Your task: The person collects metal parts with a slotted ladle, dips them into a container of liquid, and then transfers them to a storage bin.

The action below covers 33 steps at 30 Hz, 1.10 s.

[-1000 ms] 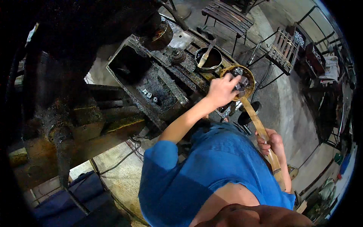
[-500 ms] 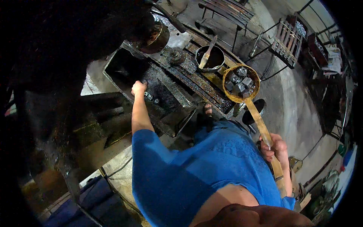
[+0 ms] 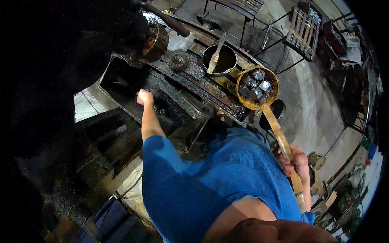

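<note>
My right hand (image 3: 298, 159) is wrapped round the flat wooden handle (image 3: 276, 128) of a long-handled basket strainer. Its round yellowish basket (image 3: 239, 92) carries several shiny, dark, blocky metal pieces (image 3: 255, 94), which look like large nuts. On the left, my left arm reaches into a deep, dark metal trough (image 3: 106, 77). My left hand (image 3: 144, 97) is closed there, and what its fingers hold, if anything, is hidden. Small metal pieces (image 3: 162, 111) lie in the trough just beside that hand.
A black pot (image 3: 231, 69) with a paintbrush (image 3: 217, 54) across it stands on a grimy bench beyond the trough. A rusty can (image 3: 157, 42) sits farther left. Slatted metal racks (image 3: 302, 34) stand at the back right. A dark machine fills the left side.
The view has shifted slightly, so the bench and racks sit farther left. My left hand stays closed in the trough, and the right hand keeps its grip on the strainer.
</note>
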### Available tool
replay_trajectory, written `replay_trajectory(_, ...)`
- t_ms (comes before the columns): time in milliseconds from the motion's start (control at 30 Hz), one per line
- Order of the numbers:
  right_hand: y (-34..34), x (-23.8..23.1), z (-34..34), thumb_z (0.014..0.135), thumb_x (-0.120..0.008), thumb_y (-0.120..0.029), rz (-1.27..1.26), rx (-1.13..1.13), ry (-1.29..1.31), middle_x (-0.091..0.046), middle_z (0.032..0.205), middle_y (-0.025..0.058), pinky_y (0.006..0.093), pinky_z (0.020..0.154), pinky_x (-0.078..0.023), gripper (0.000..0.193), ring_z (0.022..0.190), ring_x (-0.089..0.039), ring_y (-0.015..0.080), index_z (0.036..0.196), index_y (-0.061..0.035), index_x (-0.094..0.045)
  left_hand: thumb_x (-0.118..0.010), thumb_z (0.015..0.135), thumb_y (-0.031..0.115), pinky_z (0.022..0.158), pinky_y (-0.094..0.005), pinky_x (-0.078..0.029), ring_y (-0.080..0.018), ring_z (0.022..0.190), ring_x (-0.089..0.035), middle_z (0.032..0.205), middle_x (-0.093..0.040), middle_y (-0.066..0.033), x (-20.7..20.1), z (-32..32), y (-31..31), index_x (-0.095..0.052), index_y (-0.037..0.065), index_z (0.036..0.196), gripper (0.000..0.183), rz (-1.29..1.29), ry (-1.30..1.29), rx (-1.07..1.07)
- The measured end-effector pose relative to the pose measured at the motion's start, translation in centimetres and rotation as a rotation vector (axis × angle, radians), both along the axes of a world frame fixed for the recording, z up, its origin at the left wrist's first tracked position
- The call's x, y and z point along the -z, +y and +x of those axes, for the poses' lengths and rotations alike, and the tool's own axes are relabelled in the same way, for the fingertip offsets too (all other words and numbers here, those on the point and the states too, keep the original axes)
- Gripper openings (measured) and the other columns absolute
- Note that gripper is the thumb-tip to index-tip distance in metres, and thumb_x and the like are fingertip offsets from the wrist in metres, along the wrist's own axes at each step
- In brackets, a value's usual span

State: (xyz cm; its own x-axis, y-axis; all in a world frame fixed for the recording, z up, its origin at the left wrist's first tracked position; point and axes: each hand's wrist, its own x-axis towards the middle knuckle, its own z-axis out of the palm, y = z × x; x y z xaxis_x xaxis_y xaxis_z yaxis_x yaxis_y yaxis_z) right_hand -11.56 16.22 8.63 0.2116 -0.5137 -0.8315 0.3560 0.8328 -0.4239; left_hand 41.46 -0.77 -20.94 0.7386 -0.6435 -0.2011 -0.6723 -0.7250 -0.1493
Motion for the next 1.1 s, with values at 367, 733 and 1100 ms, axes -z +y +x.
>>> replay_trajectory(367, -0.6, -0.4, 0.0, 0.052, -0.047, -0.018, 0.045, -0.042, 0.032, -0.039, 0.055, 0.0025, 0.0219, 0.027, -0.030, 0.044, 0.034, -0.032, 0.0068, 0.091, 0.0032, -0.049, -0.065, 0.066, 0.018, 0.073, -0.0369, -0.051, -0.0271, 0.087, -0.062, 0.093, -0.064, -0.0100, 2.6, 2.7, 0.1, -0.065, 0.010, 0.085, 0.021, 0.004, -0.011, -0.013)
replay_trajectory(733, -0.2, 0.3, -1.1, 0.055, -0.046, -0.015, -0.017, -0.034, -0.038, -0.040, 0.058, 0.0031, 0.0214, 0.028, -0.029, 0.041, 0.036, -0.033, 0.0066, 0.092, 0.0031, -0.050, -0.054, 0.070, 0.017, 0.065, -0.0365, -0.051, -0.0270, 0.079, -0.063, 0.084, -0.063, -0.0111, -3.8, 0.7, -1.1, -0.067, 0.013, 0.079, 0.016, -0.095, -0.131, 0.285)
replay_trajectory(1100, -0.2, 0.8, -1.3, 0.054, -0.045, -0.018, 0.004, -0.077, -0.025, -0.039, 0.057, 0.0039, 0.0226, 0.028, -0.030, 0.042, 0.035, -0.034, 0.0074, 0.090, 0.0035, -0.050, -0.055, 0.074, 0.013, 0.067, -0.0381, -0.051, -0.0302, 0.084, -0.061, 0.108, -0.050, -0.0169, -1.3, 0.7, -0.4, -0.057, 0.016, 0.101, 0.028, 0.052, 0.026, 0.448)
